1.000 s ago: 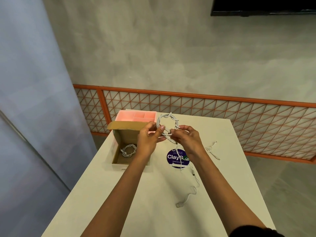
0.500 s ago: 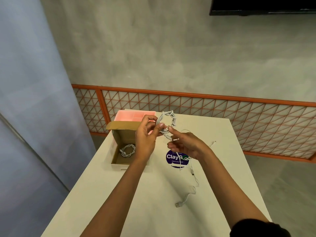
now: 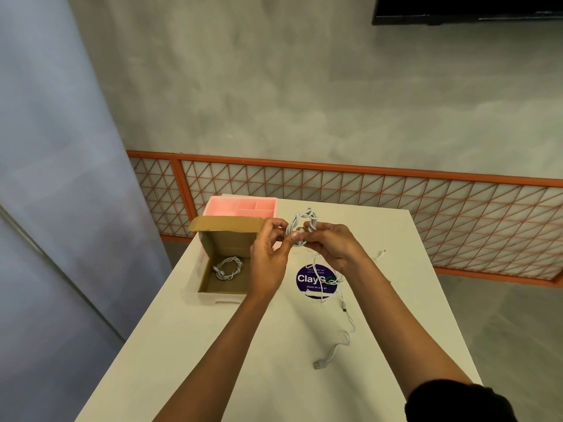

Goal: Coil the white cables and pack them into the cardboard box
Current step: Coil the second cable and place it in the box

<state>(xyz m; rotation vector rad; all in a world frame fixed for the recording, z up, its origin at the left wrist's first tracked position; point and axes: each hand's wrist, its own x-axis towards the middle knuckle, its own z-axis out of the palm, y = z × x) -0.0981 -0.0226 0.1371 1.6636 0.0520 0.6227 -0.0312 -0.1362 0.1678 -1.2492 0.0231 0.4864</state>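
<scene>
- Head view: the left grip point(image 3: 268, 257) and the right grip point(image 3: 332, 248) are raised above the worktop point(image 3: 198, 360). They meet on one coil point(image 3: 301, 226) of white cable.
- The left grip has its thumb and fingers curled, and it pinches the coil's lower left side.
- The right grip has its fingers curled round the coil's right side and holds it there.
- The coil stands upright between the two grips, and its loops rise above the fingertips.
- A loose cable point(image 3: 345, 312) runs out from under the right grip. It crosses a round purple sticker point(image 3: 304, 280) and trails along the worktop toward the person.
- That cable ends in a plug point(image 3: 318, 364), well below both grips.
- The box point(image 3: 213, 292) sits on the worktop just left of the left grip, which covers its right edge. Its flap point(image 3: 225, 223) stands up on the far side.
- A second coil point(image 3: 229, 267) lies flat on the box floor, left of the left grip and apart from it.
- A pink tray point(image 3: 243, 205) with several compartments stands just beyond the flap, up and left of the grips.
- A thin cable end point(image 3: 381, 254) lies on the worktop, right of the right grip.
- A dark sleeve point(image 3: 457, 400) covers the right arm near the frame's bottom edge.
- An orange railing point(image 3: 396, 190) runs past the worktop's far end.
</scene>
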